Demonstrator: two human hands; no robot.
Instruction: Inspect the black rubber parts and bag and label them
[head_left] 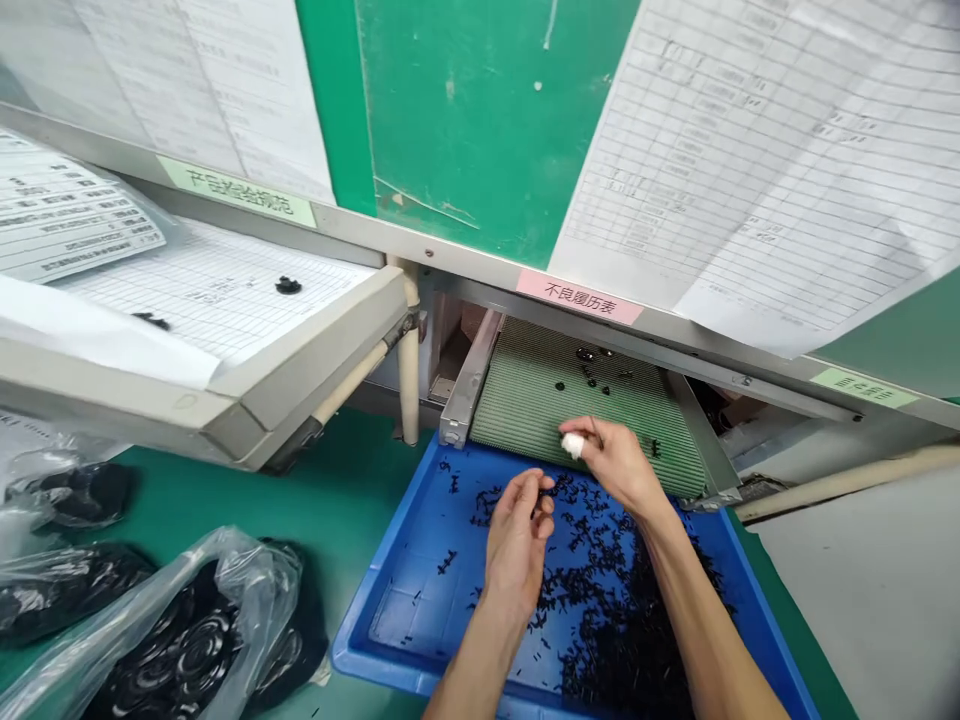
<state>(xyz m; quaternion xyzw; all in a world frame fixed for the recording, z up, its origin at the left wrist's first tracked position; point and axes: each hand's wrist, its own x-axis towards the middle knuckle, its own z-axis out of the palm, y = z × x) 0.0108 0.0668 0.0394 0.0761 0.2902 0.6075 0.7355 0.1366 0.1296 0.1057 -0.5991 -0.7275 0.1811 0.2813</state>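
Observation:
My left hand [516, 545] is above the blue tray [401, 610], with its fingers curled round a small black part [546, 487]. Most of that part is hidden by the fingers. To its right, my right hand [616, 462] hovers over the front end of the green ribbed conveyor belt [517, 420]. Its thumb and fingers are drawn together, and a white wrap [573, 445] covers one fingertip. Whatever they may pinch is too small to make out. Many tiny black pieces [622, 650] lie in the tray, heaped thickest towards the front right.
Several black parts [592, 383] lie on the belt. Clear plastic bags [247, 590] filled with black rings and parts stand on the green table [352, 480] at left. Above them juts a grey shelf [315, 340] with papers. A metal rail [465, 280] crosses above the belt.

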